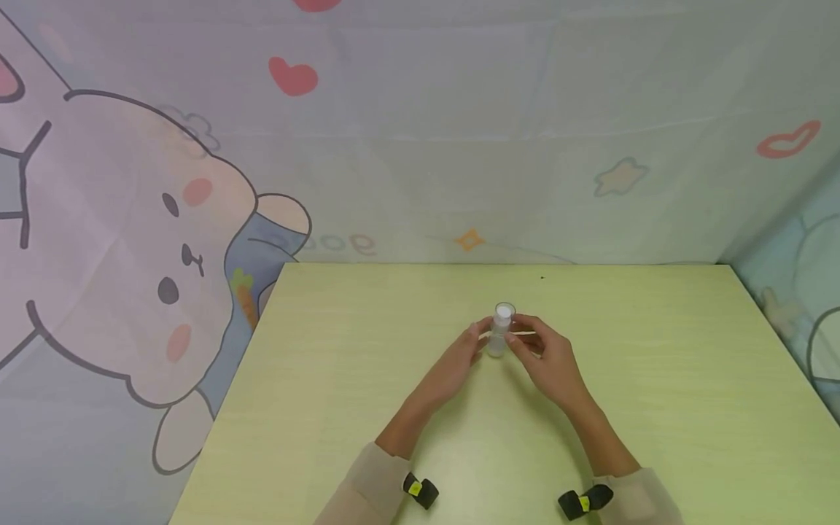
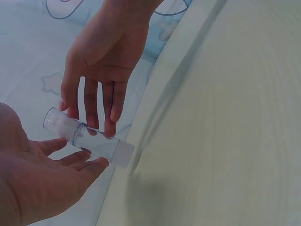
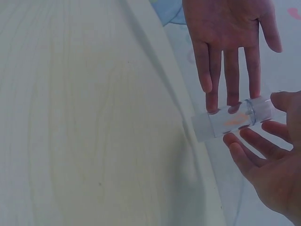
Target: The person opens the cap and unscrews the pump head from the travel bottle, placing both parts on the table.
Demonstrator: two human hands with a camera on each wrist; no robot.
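Note:
A small clear bottle (image 1: 497,343) with a transparent cap over a white top stands upright between the two hands, its frosted base low over the table. From the left, my left hand (image 1: 457,362) reaches its fingertips to the bottle's side. My right hand (image 1: 553,362) comes from the other side, thumb at the front and index finger up by the cap. Mostly straight fingers of the right hand (image 2: 110,52) touch the bottle (image 2: 96,141) in the left wrist view. Likewise, the right wrist view shows the left hand (image 3: 228,28) with extended fingers meeting the bottle (image 3: 230,120).
A pale yellow-green wood-grain table (image 1: 656,379) spreads beneath the hands. Behind it hangs a light cloth backdrop (image 1: 446,102) printed with a cartoon animal, hearts and stars. A tiny dark speck (image 1: 542,277) lies near the table's back edge. Black camera mounts (image 1: 420,490) sit at both sleeves.

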